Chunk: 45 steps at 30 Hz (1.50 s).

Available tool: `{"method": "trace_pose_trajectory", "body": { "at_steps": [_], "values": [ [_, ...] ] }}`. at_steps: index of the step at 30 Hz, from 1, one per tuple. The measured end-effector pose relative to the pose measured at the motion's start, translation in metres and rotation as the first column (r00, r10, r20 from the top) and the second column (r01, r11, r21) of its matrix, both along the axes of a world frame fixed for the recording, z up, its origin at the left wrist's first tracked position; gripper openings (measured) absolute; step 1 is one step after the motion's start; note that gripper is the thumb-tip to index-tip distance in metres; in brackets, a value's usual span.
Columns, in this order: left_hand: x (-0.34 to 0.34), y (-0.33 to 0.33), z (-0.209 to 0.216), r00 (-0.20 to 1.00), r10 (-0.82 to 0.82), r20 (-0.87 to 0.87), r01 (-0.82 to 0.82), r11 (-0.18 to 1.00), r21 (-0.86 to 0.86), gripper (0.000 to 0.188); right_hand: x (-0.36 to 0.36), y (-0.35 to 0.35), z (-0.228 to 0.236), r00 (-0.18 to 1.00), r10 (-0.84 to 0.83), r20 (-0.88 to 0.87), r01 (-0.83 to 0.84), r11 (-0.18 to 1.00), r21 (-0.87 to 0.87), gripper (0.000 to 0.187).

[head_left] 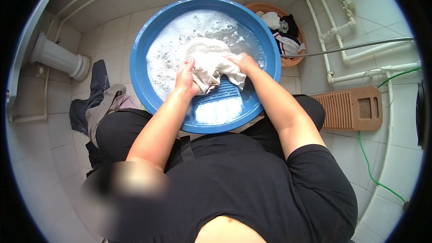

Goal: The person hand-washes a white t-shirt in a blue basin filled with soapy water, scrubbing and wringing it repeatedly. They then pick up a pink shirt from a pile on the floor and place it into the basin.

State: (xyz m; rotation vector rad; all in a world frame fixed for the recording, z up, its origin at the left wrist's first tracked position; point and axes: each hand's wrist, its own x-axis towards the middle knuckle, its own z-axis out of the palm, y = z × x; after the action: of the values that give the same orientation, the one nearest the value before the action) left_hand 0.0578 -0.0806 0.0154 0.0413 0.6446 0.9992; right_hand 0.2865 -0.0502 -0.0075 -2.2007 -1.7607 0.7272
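Note:
A bunched, wet white garment [209, 65] lies over the upper end of the ridged washboard slope [218, 93] inside a round blue basin [137, 67]. My left hand [186, 78] is closed on the garment's left side. At its right side, my right hand [244, 64] grips the cloth too, fingers partly hidden by folds. White suds [164, 56] cover much of the water, and foam also lies on the lower part of the slope. The garment's exact kind cannot be made out.
Behind the basin at right, an orange tub [297, 61] holds several clothes. A brown washboard [344, 109] lies to my right near white pipes [360, 77] and a green cord [370, 171]. Dark and beige clothes [101, 101] lie on the tiles at left, near a white pedestal [60, 57].

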Motion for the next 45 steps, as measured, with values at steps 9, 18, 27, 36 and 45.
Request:
{"method": "trace_pose_trajectory", "body": {
  "at_steps": [9, 18, 27, 36, 45],
  "values": [
    [0.008, -0.002, 0.015, 0.981, 0.044, -0.188, -0.029, 0.996, 0.083, 0.038, -0.052, -0.019, 0.028, 0.968, 0.189, -0.163, -0.076, 0.845, 0.530, 0.036],
    [0.004, -0.015, 0.051, 0.994, -0.106, -0.003, 0.105, 0.992, -0.067, 0.039, -0.134, -0.077, 0.091, 0.770, 0.632, -0.080, -0.344, 0.518, 0.783, 0.023],
    [0.004, -0.013, 0.002, 0.988, -0.133, 0.084, 0.130, 0.991, 0.039, 0.045, -0.144, -0.079, 0.092, 0.861, 0.495, -0.117, -0.271, 0.641, 0.718, 0.021],
    [0.017, -0.014, 0.036, 0.974, -0.184, -0.134, 0.180, 0.983, -0.044, 0.036, -0.059, 0.005, 0.037, 0.970, -0.165, -0.180, 0.224, 0.896, 0.383, 0.045],
    [0.003, 0.003, 0.016, 0.996, -0.013, 0.084, 0.020, 0.997, -0.078, 0.051, -0.009, 0.000, 0.011, 0.989, -0.064, 0.137, 0.076, 0.994, -0.084, 0.054]
  ]
}}
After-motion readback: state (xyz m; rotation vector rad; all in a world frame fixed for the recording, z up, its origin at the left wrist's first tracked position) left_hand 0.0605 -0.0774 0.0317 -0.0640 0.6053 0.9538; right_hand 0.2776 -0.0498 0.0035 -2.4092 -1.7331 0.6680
